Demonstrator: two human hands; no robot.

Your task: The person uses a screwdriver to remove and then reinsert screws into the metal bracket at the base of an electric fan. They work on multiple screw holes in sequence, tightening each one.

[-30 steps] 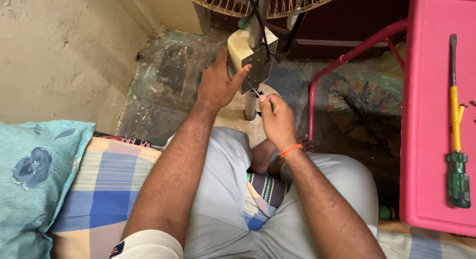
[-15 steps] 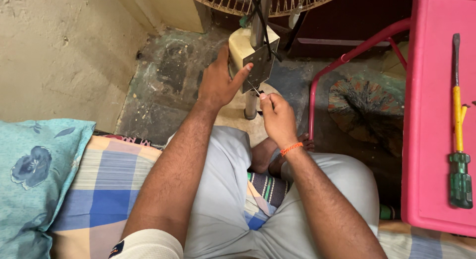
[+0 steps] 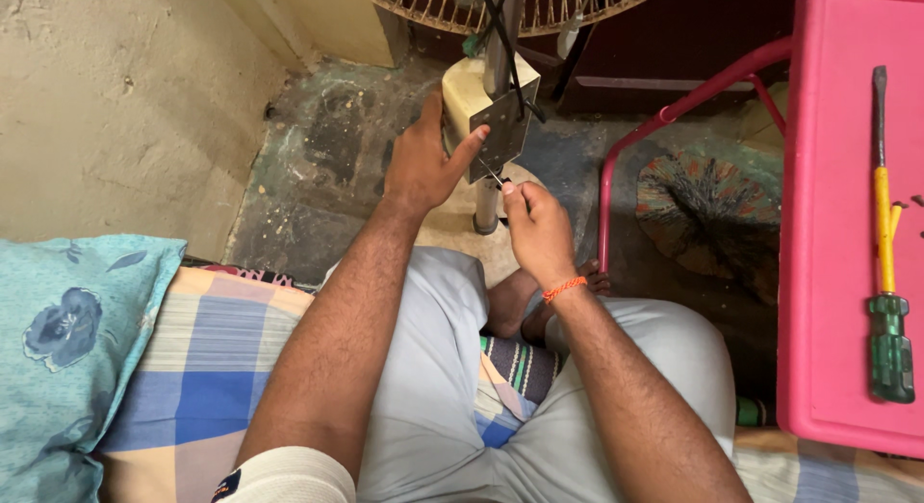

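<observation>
Control box [image 3: 486, 113] on fan pole: our left hand [image 3: 423, 161] clamps it; our right hand [image 3: 537, 224] pinches a thin wire [image 3: 492, 175] beneath. Screwdriver [image 3: 885, 243] on pink tabletop [image 3: 833, 272].

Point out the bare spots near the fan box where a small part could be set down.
The pink table is bare left of the screwdrivers. The floor is bare between the wall and the left hand. It is crowded at the fan box, where both hands work, the right hand just below it.
</observation>
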